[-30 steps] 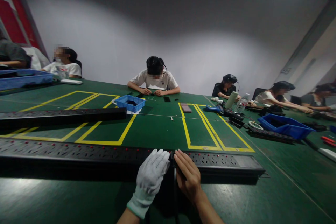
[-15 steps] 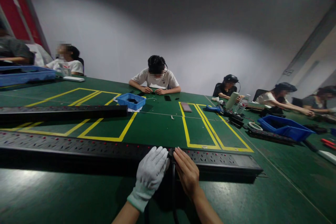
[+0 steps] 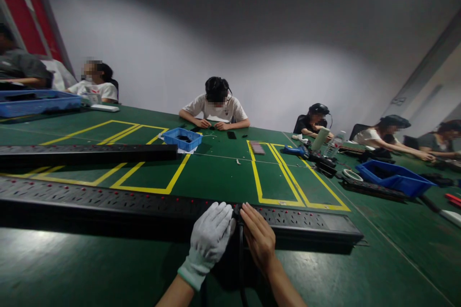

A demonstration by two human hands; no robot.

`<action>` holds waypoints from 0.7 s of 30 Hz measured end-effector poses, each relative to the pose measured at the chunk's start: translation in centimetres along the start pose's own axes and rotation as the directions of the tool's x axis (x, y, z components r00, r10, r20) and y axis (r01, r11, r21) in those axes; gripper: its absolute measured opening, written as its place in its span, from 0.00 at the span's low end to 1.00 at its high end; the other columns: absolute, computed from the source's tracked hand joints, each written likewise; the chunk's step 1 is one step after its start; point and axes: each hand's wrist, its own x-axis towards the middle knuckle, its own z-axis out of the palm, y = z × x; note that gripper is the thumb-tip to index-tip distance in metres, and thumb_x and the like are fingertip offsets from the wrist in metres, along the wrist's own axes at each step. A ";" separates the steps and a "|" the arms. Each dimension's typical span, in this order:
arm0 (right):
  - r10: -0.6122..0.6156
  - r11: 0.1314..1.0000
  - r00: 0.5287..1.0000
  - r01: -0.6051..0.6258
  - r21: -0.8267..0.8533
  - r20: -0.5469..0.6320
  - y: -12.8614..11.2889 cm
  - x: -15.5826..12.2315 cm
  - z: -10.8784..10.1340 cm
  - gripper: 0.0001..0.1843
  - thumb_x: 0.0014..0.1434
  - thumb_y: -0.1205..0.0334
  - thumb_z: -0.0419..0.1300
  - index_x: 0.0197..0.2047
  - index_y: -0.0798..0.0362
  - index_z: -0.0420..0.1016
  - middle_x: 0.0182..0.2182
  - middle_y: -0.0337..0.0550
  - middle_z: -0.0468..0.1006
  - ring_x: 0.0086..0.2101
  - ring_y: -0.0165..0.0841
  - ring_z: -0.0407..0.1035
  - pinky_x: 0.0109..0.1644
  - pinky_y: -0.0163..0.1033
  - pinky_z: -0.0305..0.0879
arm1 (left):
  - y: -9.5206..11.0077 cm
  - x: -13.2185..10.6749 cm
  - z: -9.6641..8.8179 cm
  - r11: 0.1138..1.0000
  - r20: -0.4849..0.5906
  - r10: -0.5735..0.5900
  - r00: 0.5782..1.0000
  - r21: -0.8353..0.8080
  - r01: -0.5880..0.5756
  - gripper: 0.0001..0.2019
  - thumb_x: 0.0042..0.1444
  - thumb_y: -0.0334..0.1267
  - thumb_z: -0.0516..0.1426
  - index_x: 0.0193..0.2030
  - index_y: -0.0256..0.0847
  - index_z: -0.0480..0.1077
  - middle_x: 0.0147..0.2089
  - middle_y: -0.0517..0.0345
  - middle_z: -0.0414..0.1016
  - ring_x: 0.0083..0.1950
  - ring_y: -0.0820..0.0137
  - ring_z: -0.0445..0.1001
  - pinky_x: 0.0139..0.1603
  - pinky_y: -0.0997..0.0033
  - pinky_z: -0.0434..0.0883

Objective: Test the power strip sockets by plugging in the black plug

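A long black power strip [image 3: 144, 208] with red-dotted sockets runs across the table in front of me. On it stands a black plug [image 3: 237, 211], its black cable [image 3: 241, 259] hanging down toward me. My left hand [image 3: 212, 230], in a white knit glove, lies over the strip just left of the plug with fingers stretched out together. Bare, my right hand [image 3: 258, 235] lies along the plug's other side, fingers also straight. Both thumbs are mostly hidden, and I cannot tell how firmly either hand touches the plug.
A second black power strip [image 3: 90, 153] lies farther back on the left. Behind it is a small blue bin [image 3: 182, 140]; a larger blue bin [image 3: 394, 177] stands at right near a bottle and tools. Yellow tape [image 3: 256, 177] marks the green table. Several people sit around it.
The view has shifted slightly, so everything appears a little farther right. Both hands keep their places beside the plug.
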 end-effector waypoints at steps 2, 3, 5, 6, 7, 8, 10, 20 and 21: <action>-0.002 1.000 1.000 0.002 0.003 -0.004 0.0 0.0 0.0 0.27 0.66 0.74 0.52 0.65 0.48 0.62 0.56 0.47 0.73 0.57 0.39 0.67 0.58 0.47 0.70 | 0.1 -0.1 0.0 1.000 -0.004 -0.005 1.000 0.004 0.005 0.15 0.59 0.27 0.55 0.54 0.36 0.70 0.50 0.53 0.78 0.53 0.66 0.75 0.58 0.59 0.72; -0.003 1.000 1.000 0.003 0.004 -0.004 0.0 -0.1 0.0 0.27 0.66 0.74 0.52 0.65 0.48 0.62 0.56 0.47 0.73 0.57 0.39 0.67 0.58 0.47 0.70 | 0.1 -0.1 -0.1 1.000 -0.006 -0.007 1.000 0.005 0.007 0.15 0.59 0.27 0.55 0.54 0.36 0.70 0.50 0.53 0.78 0.53 0.66 0.75 0.58 0.59 0.72; -0.004 1.000 1.000 0.004 0.007 -0.003 0.0 -0.1 0.0 0.26 0.66 0.74 0.53 0.65 0.48 0.62 0.56 0.47 0.73 0.57 0.39 0.66 0.59 0.47 0.69 | 0.1 -0.2 -0.1 1.000 -0.011 -0.008 1.000 0.009 0.008 0.16 0.59 0.27 0.55 0.54 0.36 0.70 0.50 0.53 0.77 0.53 0.66 0.75 0.59 0.59 0.71; -0.004 1.000 1.000 0.004 0.008 -0.003 0.0 -0.1 0.0 0.26 0.66 0.74 0.53 0.65 0.48 0.62 0.56 0.47 0.73 0.57 0.39 0.66 0.59 0.47 0.69 | 0.1 -0.3 -0.1 1.000 -0.012 -0.005 1.000 0.011 0.006 0.16 0.59 0.27 0.55 0.54 0.36 0.70 0.51 0.53 0.77 0.53 0.66 0.75 0.59 0.59 0.71; -0.005 1.000 1.000 0.005 0.009 -0.003 0.0 -0.1 0.0 0.26 0.66 0.74 0.53 0.65 0.48 0.63 0.56 0.47 0.73 0.57 0.39 0.66 0.59 0.47 0.69 | 0.0 -0.3 -0.1 1.000 -0.013 -0.002 1.000 0.012 0.002 0.16 0.59 0.27 0.55 0.54 0.36 0.70 0.51 0.52 0.77 0.53 0.67 0.75 0.59 0.60 0.71; -0.006 1.000 1.000 0.006 0.009 -0.004 0.0 -0.1 -0.1 0.26 0.66 0.74 0.53 0.65 0.48 0.63 0.56 0.47 0.73 0.57 0.39 0.66 0.59 0.47 0.69 | 0.0 -0.3 0.0 1.000 -0.013 0.003 1.000 0.014 -0.003 0.16 0.59 0.27 0.55 0.54 0.36 0.70 0.51 0.52 0.77 0.53 0.67 0.75 0.59 0.60 0.71; -0.009 1.000 1.000 0.010 0.011 -0.006 0.0 -0.1 -0.1 0.25 0.66 0.74 0.53 0.64 0.49 0.64 0.56 0.47 0.74 0.57 0.39 0.67 0.59 0.47 0.69 | -0.1 -0.4 0.1 1.000 -0.017 0.015 1.000 0.017 -0.015 0.16 0.59 0.26 0.54 0.54 0.35 0.70 0.51 0.52 0.77 0.53 0.67 0.75 0.59 0.59 0.71; -0.011 0.999 1.000 0.011 0.030 -0.003 0.2 0.0 0.0 0.25 0.66 0.74 0.53 0.64 0.49 0.64 0.55 0.47 0.74 0.57 0.38 0.66 0.59 0.46 0.69 | -0.8 -0.9 0.5 0.998 -0.015 0.056 0.998 0.020 -0.056 0.19 0.59 0.22 0.50 0.56 0.35 0.68 0.54 0.50 0.75 0.58 0.66 0.72 0.60 0.57 0.71; -0.009 0.999 1.000 0.009 0.032 -0.004 0.2 0.0 0.1 0.25 0.66 0.75 0.53 0.64 0.49 0.64 0.55 0.47 0.74 0.57 0.38 0.66 0.59 0.46 0.69 | -0.9 -1.0 0.5 0.998 -0.011 0.057 0.998 0.014 -0.057 0.20 0.59 0.21 0.49 0.56 0.35 0.67 0.54 0.51 0.75 0.58 0.66 0.71 0.60 0.57 0.70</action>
